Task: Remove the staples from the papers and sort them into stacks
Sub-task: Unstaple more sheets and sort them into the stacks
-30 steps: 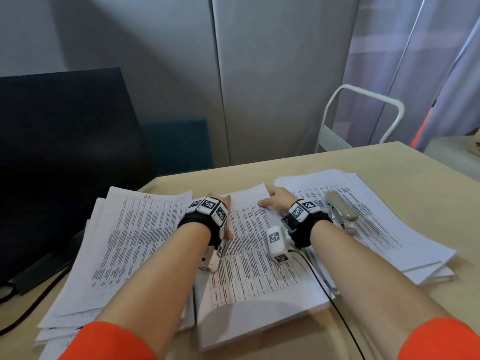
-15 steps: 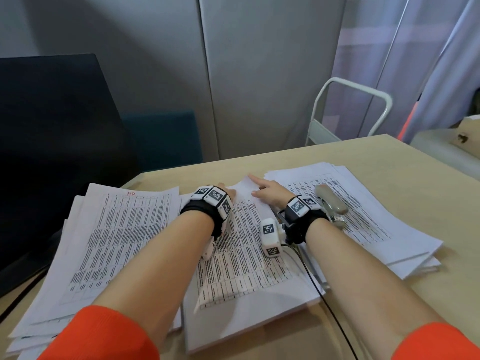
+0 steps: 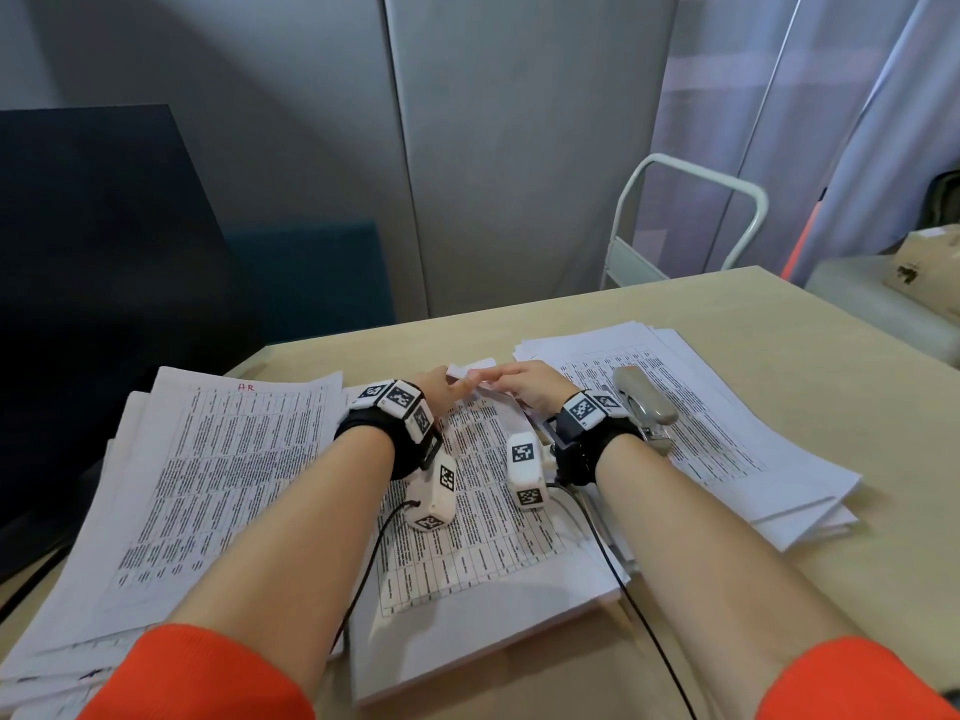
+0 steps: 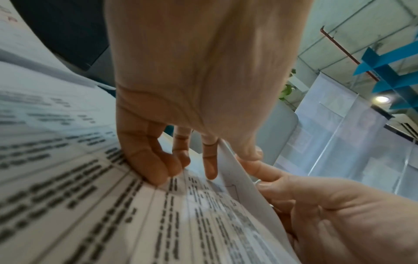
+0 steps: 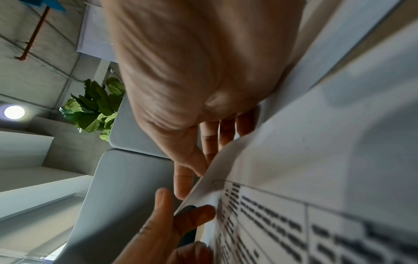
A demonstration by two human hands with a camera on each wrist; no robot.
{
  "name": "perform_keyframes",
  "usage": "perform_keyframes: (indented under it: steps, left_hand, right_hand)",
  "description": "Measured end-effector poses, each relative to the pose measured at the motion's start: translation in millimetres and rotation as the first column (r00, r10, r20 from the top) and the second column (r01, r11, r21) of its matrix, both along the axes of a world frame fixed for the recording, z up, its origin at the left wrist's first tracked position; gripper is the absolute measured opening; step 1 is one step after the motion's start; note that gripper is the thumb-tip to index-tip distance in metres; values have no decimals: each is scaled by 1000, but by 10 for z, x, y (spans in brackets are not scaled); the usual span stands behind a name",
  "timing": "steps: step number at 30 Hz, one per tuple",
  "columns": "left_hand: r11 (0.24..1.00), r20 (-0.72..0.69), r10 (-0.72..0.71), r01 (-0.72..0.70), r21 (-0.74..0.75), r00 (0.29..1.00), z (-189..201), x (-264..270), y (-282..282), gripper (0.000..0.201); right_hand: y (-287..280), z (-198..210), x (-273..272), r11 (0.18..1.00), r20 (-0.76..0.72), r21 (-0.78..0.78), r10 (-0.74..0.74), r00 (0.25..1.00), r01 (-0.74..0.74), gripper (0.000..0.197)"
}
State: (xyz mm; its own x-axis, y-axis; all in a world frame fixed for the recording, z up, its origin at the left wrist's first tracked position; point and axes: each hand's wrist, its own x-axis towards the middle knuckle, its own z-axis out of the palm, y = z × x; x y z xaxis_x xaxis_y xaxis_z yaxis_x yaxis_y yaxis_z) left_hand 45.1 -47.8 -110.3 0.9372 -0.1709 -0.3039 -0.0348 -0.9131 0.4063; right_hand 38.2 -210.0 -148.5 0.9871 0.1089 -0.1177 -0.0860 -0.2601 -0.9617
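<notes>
Working from the head view, both hands are meeting at the far corner of the middle stack: the left hand and right hand are pinching a lifted sheet corner, while the stapler is lying on the right stack.

In the left wrist view, the left thumb and finger are clamping the sheet; better to be holding the lower pages flat.

In the right wrist view, the right fingers are gripping the corner; peeling slowly should avoid tearing. No staple is showing.
</notes>
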Motion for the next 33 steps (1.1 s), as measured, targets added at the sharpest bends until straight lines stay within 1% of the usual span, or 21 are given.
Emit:
perform_keyframes:
  steps: [2, 4, 8, 9, 11, 13, 14, 16, 17, 20, 22, 24, 25, 26, 27, 28, 29, 30, 31, 32, 33]
  left_hand:
    - [1000, -3, -5, 5, -16, 1000, -15, 29, 9, 67]
    - [998, -10, 1, -2, -57, 1000, -39, 73, 51, 58]
    - [975, -94, 62, -80, -205, 994, -93, 121, 144, 41]
    - [962, -117, 78, -106, -251, 990, -98, 127, 160, 38]
    - [913, -157, 106, -158, -376, 982, -104, 121, 187, 30]
    - [784, -241, 178, -286, -551, 954, -116, 86, 212, 21]
    - [715, -278, 228, -354, -603, 933, -127, 64, 227, 18]
    - [616, -327, 269, -423, -665, 906, -130, 9, 226, 24]
    - [586, -337, 271, -433, -685, 902, -127, -16, 218, 29]
    - [553, -357, 262, -443, -705, 896, -100, -80, 229, 40]
    - [496, -409, 231, -468, -731, 883, -80, -121, 315, 48]
    - [435, -401, 263, -479, -763, 878, -72, -153, 483, 50]
    - [448, -333, 346, -466, -763, 877, -80, -144, 606, 51]
    - [482, -223, 467, -458, -747, 856, -90, -122, 755, 55]
    - [484, -131, 576, -466, -741, 807, -66, -123, 906, 62]
    - [450, -105, 626, -468, -761, 773, -16, -149, 1030, 69]
    - [387, -142, 598, -440, -810, 789, 61, -187, 1111, 71]
    - [319, -201, 506, -398, -860, 839, 176, -231, 1133, 64]
    - [249, -220, 395, -334, -909, 892, 342, -301, 1104, 49]
    - [201, -159, 347, -239, -950, 924, 530, -353, 1055, 34]
    - [188, -45, 366, -121, -975, 930, 726, -395, 979, 24]
  right_hand:
    - [9, 8, -16, 1000, -6, 30, 10, 1000, -9, 35]
    - [10, 11, -36, 994, -19, 102, 30, 999, -28, 34]
    - [29, 48, -72, 975, -54, 220, 46, 997, -33, 34]
    - [34, 68, -90, 978, -56, 207, 48, 997, -35, 34]
    - [27, 57, -71, 996, -53, 79, 43, 998, -39, 39]
    - [52, 72, -72, 996, -70, -72, 43, 997, -48, 49]
    - [79, 76, -68, 991, -80, -129, 33, 996, -43, 51]
    - [130, 121, -76, 972, -94, -231, 12, 996, -34, 40]
    - [158, 165, -87, 958, -97, -285, 1, 995, -29, 33]
    - [255, 337, -139, 884, -76, -465, 4, 997, -39, 24]
    - [333, 452, -254, 813, -55, -575, 77, 996, -94, 16]
    - [368, 502, -346, 794, -43, -594, 129, 991, -129, 9]
    - [333, 534, -386, 828, -51, -546, 116, 992, -125, 11]
    - [285, 573, -406, 875, -72, -468, 100, 992, -122, 10]
    - [225, 638, -422, 922, -85, -371, 87, 993, -112, 15]
    - [157, 737, -405, 952, -73, -297, 48, 996, -68, 25]
    - [111, 881, -400, 967, -33, -254, -9, 999, 0, 29]
    - [85, 1037, -401, 979, 23, -197, -57, 998, 60, 27]
    - [79, 1198, -420, 992, 72, -88, -84, 994, 90, 19]
    - [100, 1390, -460, 994, 109, 65, -89, 990, 83, 11]
    - [129, 1556, -490, 979, 154, 191, -101, 983, 70, 9]
